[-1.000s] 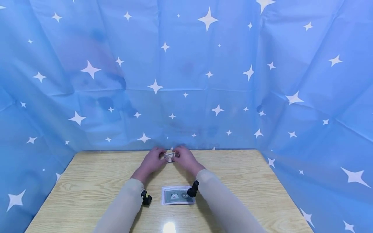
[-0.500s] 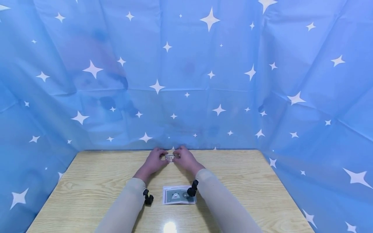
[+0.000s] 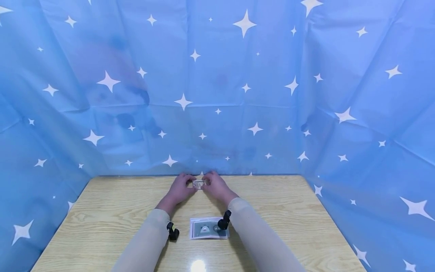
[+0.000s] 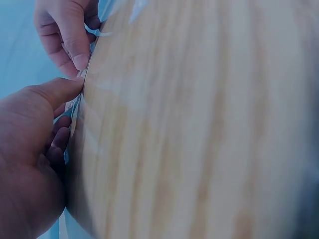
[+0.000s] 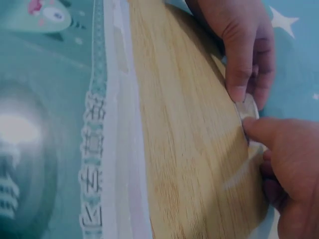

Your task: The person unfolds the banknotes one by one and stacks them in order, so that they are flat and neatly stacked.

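At the far edge of the table, a small pale rectangular piece printed like a banknote (image 3: 198, 184) is pinched between both hands. My left hand (image 3: 179, 189) holds its left end with thumb and fingers, and my right hand (image 3: 217, 187) has the right end. The right wrist view shows the thumbs lying on the near side of the pale piece (image 5: 247, 108), close together; the fingers behind it are partly hidden. Seen from the left wrist, only a thin edge of it shows between the hands. Nearer the body lies a larger green play banknote (image 3: 204, 229) with a cartoon figure.
A light wood table (image 3: 272, 223) carries everything. Right behind the hands hangs a blue cloth with white stars (image 3: 217, 75), which also covers both sides. The right wrist's black camera (image 3: 224, 220) overlaps the green note's right end in the head view.
The small printed piece was slightly tilted and is now more level between the fingers. Both hands stay in nearly the same place, and the green note lies as before.
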Demonstrator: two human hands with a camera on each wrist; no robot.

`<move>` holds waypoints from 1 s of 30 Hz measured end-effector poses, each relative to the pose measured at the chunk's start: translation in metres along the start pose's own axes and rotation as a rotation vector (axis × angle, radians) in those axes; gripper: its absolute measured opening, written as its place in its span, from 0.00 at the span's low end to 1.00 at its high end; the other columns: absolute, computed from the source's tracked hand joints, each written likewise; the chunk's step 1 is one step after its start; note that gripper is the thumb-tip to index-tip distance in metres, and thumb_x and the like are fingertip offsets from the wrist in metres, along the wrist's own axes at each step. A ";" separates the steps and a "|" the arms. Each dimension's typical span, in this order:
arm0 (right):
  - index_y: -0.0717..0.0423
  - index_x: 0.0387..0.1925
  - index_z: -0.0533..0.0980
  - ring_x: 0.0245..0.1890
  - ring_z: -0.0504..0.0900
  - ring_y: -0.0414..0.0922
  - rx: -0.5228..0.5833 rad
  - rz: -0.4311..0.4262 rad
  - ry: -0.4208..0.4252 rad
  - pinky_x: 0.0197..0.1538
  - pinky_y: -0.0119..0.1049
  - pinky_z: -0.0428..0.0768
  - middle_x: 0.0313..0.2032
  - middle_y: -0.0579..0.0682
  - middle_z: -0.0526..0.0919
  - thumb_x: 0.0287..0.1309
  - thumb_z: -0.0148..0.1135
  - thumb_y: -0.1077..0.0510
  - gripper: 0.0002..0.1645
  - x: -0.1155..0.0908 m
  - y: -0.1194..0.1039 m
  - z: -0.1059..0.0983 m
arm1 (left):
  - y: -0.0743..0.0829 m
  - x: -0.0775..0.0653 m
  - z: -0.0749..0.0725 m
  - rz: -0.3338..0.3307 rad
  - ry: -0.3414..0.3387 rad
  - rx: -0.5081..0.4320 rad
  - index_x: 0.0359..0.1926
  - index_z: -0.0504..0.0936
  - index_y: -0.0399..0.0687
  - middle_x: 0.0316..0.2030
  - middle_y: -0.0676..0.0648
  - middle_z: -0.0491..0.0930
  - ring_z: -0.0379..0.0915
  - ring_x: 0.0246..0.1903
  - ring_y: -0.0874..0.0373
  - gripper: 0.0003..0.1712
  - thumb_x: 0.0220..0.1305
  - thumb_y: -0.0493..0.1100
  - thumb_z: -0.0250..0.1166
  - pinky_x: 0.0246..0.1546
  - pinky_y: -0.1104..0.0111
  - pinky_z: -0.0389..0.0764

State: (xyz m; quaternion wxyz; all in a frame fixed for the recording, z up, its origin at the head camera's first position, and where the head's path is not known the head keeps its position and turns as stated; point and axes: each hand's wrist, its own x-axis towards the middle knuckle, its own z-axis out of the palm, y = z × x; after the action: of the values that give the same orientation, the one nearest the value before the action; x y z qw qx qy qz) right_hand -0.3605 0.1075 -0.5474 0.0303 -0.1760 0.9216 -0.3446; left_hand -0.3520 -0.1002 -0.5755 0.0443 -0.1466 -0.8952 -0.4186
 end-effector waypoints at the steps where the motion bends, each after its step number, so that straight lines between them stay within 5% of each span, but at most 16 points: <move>1: 0.60 0.58 0.84 0.53 0.81 0.51 0.013 0.005 0.006 0.61 0.49 0.84 0.58 0.56 0.78 0.70 0.75 0.61 0.18 0.000 0.000 0.000 | 0.000 0.000 0.000 0.002 0.004 -0.007 0.61 0.86 0.39 0.56 0.39 0.79 0.77 0.58 0.39 0.24 0.66 0.41 0.78 0.64 0.40 0.78; 14: 0.55 0.44 0.82 0.45 0.81 0.46 0.083 0.012 0.087 0.50 0.42 0.84 0.45 0.50 0.81 0.69 0.74 0.66 0.07 0.000 0.003 0.005 | 0.009 0.000 -0.004 -0.025 -0.016 -0.122 0.55 0.86 0.39 0.42 0.46 0.82 0.78 0.42 0.53 0.19 0.64 0.31 0.77 0.48 0.56 0.83; 20: 0.51 0.37 0.83 0.44 0.80 0.44 0.149 0.011 0.107 0.51 0.41 0.82 0.42 0.47 0.82 0.72 0.72 0.65 0.08 -0.002 0.003 0.002 | 0.011 0.001 -0.004 -0.029 0.007 -0.172 0.51 0.88 0.41 0.40 0.48 0.84 0.82 0.42 0.56 0.14 0.67 0.27 0.73 0.48 0.59 0.86; 30: 0.63 0.44 0.84 0.42 0.83 0.45 0.378 0.002 0.073 0.46 0.36 0.84 0.44 0.53 0.84 0.71 0.70 0.66 0.04 -0.006 0.002 -0.011 | 0.015 -0.003 -0.008 -0.063 0.017 -0.356 0.54 0.88 0.40 0.43 0.43 0.86 0.86 0.44 0.50 0.16 0.68 0.27 0.74 0.46 0.62 0.89</move>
State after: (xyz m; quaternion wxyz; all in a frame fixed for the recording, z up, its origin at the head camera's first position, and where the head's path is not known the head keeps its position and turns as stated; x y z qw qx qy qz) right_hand -0.3575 0.1176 -0.5407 0.0295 -0.1536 0.8411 -0.5178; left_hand -0.3447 -0.0978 -0.5595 0.0120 -0.1205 -0.8108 -0.5727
